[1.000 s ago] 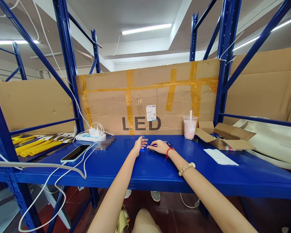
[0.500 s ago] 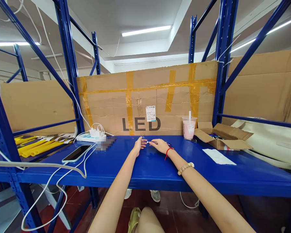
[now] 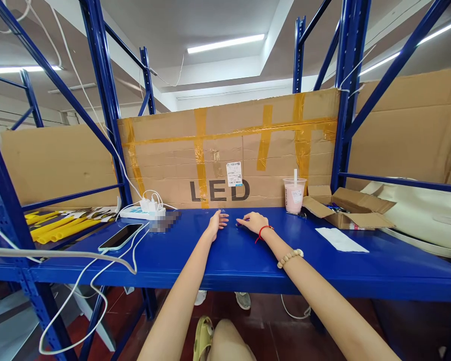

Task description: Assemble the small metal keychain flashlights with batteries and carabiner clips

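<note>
On the blue surface (image 3: pixel 281 260), the left hand (image 3: pixel 217 224) has loose, parted fingers. One small dark item (image 3: pixel 238 224) is at the right hand's (image 3: pixel 253 222) fingertips; whether they grip it, I cannot tell. One smartphone (image 3: pixel 121 237) lies left; one drink cup (image 3: pixel 294 197) stands far right.

Glossy blue painted-metal worktop (image 3: pixel 240 263), looks smooth. Big brown cardboard panel (image 3: pixel 165 175) is matt, with shiny amber plastic tape (image 3: pixel 264 140). Pink-filled see-through cup (image 3: pixel 293 197)? Smooth plastic.

The right arm (image 3: pixel 325 301) wears red cord (image 3: pixel 261 232) and beige beads (image 3: pixel 289 257).
</note>
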Demonstrator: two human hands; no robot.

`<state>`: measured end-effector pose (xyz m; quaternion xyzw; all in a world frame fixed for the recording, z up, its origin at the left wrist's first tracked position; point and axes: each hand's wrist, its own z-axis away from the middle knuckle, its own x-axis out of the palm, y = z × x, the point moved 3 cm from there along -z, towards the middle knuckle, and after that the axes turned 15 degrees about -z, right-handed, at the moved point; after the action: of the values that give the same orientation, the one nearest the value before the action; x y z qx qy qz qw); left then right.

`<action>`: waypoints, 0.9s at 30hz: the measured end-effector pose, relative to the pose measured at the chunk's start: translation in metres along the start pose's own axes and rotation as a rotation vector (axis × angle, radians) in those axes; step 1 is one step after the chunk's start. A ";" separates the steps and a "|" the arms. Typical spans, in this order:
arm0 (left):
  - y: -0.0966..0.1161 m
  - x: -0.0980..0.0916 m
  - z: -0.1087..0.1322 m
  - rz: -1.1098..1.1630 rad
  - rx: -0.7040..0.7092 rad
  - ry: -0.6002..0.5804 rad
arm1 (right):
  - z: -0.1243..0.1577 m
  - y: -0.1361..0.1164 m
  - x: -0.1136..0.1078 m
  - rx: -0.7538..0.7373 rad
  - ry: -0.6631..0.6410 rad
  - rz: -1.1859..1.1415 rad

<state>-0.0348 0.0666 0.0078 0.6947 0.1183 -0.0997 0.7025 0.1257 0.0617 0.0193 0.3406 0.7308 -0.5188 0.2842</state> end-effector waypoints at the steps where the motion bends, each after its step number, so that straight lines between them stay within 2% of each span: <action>1: 0.000 0.000 0.000 -0.001 -0.001 0.000 | 0.000 0.001 0.000 0.009 -0.002 0.005; 9: 0.003 -0.001 0.002 -0.014 -0.012 0.003 | -0.005 0.011 -0.001 0.047 0.039 -0.007; 15: 0.002 -0.002 0.001 -0.016 -0.006 0.017 | -0.004 0.015 -0.002 0.079 0.156 0.037; 18: 0.001 -0.001 -0.002 -0.016 0.011 0.033 | -0.004 0.018 0.004 0.151 0.059 0.062; 20: -0.001 -0.001 -0.004 -0.016 0.025 0.050 | -0.004 0.020 0.007 0.148 -0.002 0.070; 23: -0.002 -0.002 -0.007 -0.019 0.061 0.093 | -0.005 0.019 0.008 0.070 -0.034 0.057; 27: -0.002 -0.006 -0.009 -0.026 0.174 0.226 | -0.008 0.015 0.010 -0.057 -0.101 -0.002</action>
<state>-0.0415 0.0753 0.0078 0.7583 0.1965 -0.0401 0.6203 0.1304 0.0744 0.0053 0.3049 0.7305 -0.5145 0.3296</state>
